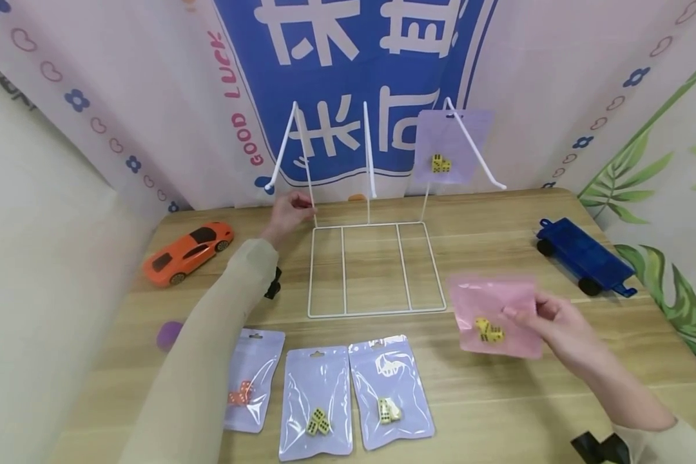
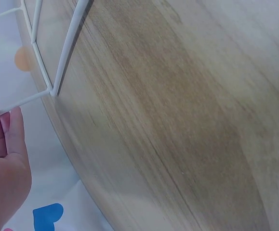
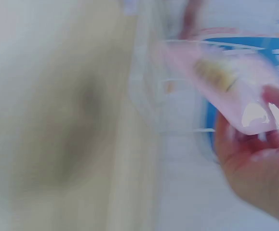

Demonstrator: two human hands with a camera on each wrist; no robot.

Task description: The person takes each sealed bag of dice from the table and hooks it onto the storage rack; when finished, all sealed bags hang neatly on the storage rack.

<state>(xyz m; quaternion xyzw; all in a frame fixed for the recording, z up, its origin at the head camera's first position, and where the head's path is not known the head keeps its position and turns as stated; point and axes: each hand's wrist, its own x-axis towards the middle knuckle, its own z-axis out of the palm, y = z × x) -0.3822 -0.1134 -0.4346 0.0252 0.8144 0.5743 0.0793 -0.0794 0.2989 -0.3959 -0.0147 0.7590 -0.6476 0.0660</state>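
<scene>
At centre, the rack (image 1: 368,223) is pinched by the left hand (image 1: 289,214), at right the pink bag (image 1: 477,299) by the right hand (image 1: 562,327), and the lower-left bag (image 1: 262,368) is partly hidden by a sleeve (image 1: 205,364).

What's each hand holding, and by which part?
Right hand: pink pouch of yellow dice, by its right edge in head view. Left hand: white wire rack, low on its left upright.

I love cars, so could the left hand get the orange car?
Probably yes, once the left hand lets go of the white rack it pinches: the orange car sits close by with nothing between.
</scene>
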